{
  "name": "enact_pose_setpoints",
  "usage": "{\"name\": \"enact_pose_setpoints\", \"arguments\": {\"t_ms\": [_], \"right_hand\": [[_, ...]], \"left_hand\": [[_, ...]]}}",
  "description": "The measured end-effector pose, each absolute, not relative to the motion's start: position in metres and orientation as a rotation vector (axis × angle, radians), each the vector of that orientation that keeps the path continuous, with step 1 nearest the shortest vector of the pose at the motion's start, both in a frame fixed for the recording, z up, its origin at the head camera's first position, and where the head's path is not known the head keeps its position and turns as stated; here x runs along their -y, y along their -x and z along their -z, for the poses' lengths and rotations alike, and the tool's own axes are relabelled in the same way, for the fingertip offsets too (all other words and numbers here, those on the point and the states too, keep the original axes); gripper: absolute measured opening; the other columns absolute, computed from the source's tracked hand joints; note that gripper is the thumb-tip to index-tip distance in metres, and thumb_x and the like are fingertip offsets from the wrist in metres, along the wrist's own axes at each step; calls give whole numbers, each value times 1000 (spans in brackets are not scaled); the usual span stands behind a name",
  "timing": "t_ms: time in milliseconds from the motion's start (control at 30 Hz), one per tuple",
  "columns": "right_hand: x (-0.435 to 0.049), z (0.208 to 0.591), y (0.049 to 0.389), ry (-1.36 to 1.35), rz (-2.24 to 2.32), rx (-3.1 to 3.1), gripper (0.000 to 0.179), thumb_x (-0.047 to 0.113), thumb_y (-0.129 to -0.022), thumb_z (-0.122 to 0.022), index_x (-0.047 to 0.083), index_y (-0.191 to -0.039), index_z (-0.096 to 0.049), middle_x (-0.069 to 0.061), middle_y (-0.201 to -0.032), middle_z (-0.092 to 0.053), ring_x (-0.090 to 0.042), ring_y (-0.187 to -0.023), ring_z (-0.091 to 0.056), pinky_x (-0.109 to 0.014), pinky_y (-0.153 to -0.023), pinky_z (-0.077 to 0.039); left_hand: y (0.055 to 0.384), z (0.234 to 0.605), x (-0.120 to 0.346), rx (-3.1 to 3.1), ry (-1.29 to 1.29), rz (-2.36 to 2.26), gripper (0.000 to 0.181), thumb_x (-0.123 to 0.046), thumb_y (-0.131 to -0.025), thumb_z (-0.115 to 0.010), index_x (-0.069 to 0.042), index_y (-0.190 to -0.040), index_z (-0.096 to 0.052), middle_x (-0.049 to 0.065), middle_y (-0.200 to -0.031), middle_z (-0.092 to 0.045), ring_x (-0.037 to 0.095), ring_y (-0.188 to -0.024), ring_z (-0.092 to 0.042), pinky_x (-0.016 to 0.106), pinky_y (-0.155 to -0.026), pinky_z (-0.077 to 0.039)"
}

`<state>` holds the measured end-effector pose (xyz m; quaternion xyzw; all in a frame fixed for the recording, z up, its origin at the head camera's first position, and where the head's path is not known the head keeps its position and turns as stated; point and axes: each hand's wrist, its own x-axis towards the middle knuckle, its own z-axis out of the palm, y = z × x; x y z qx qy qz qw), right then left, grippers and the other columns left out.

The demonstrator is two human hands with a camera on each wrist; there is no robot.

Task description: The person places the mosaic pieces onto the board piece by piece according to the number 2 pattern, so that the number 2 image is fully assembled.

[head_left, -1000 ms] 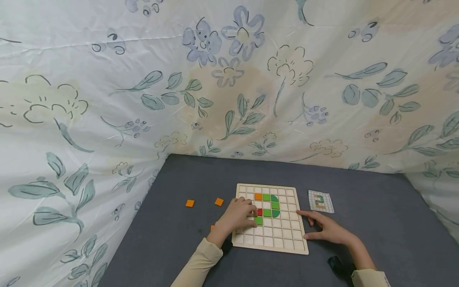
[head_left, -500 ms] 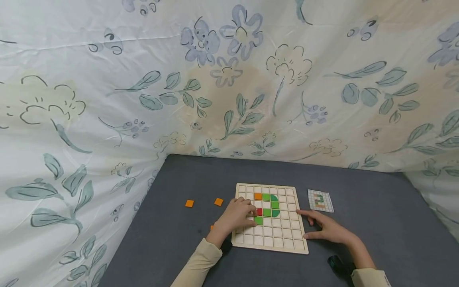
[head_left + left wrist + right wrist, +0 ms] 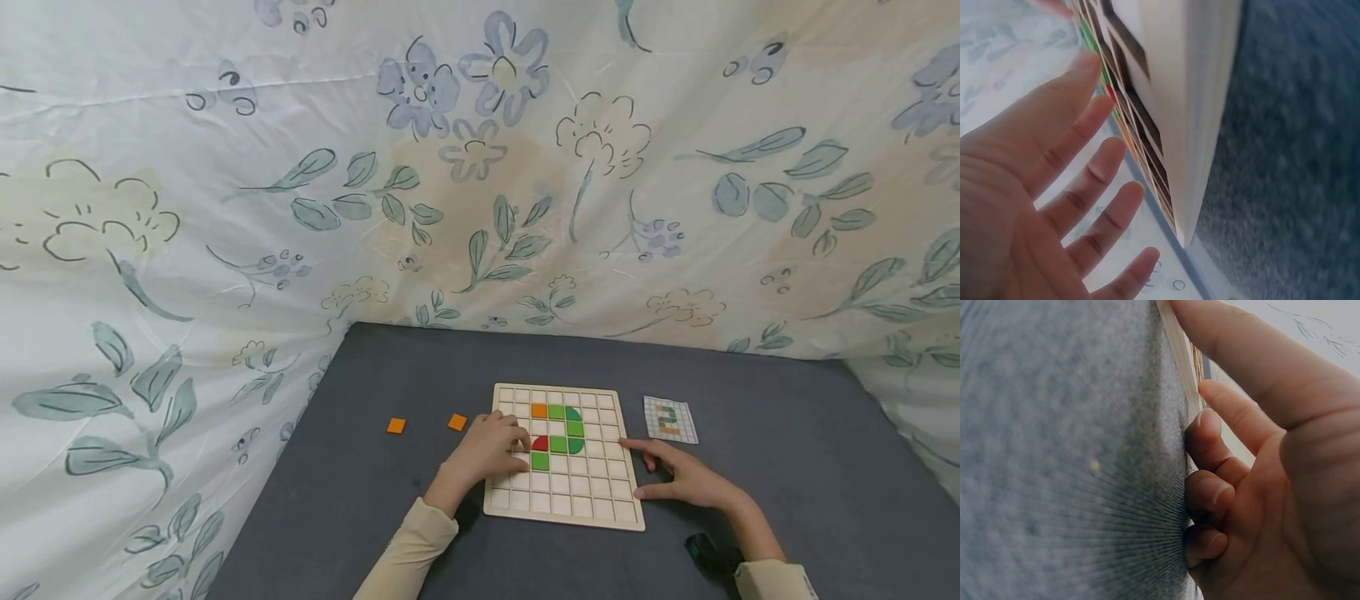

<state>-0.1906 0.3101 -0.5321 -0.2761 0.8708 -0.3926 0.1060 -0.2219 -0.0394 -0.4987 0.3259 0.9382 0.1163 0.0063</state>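
Observation:
A wooden grid board lies on the dark table, with coloured tiles in some of its cells. My left hand hovers over the board's left part, its fingertips beside a red rounded tile and a green square tile. Its fingers are spread and loosely bent in the left wrist view, holding nothing. My right hand touches the board's right edge with thumb and forefinger spread apart. In the right wrist view its other fingers are bent against the table.
Two loose orange tiles lie left of the board. Beyond the right hand is a small printed pattern card. A floral cloth hangs behind the table and along its left side.
My left hand has drawn slightly left, uncovering the red tile's rounded side. An orange tile beside that wrist has gone out of sight behind it. The right hand stays put.

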Motion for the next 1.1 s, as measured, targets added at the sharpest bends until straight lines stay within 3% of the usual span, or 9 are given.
{"name": "enact_pose_setpoints", "arguments": {"t_ms": [233, 767, 1100], "right_hand": [[-310, 532, 190, 812, 1152, -2564, 70, 30, -79, -73, 8, -138, -43, -7, -84, -42, -15, -69, -37, -25, -52, -27], [-310, 534, 191, 823, 1170, -2564, 70, 30, -78, -73, 9, -138, -43, -7, -83, -42, -15, -70, -37, -25, -52, -28], [-311, 533, 191, 827, 1168, -2566, 71, 30, -78, -74, 10, -138, -43, -7, -83, -42, -14, -70, -38, -25, -52, -28]], "left_hand": [[223, 494, 49, -2928, -972, -396, 21, -40, -77, -73, -29, -95, -70, -8, -94, -60, 12, -87, -47, 43, -90, -40], [230, 493, 77, -2979, -884, -495, 23, -37, -75, -76, -25, -94, -71, -6, -89, -58, 10, -74, -39, 43, -85, -39], [235, 495, 94, -3010, -817, -545, 22, -36, -74, -76, -25, -93, -70, -6, -89, -57, 12, -79, -43, 45, -87, -38]]}}
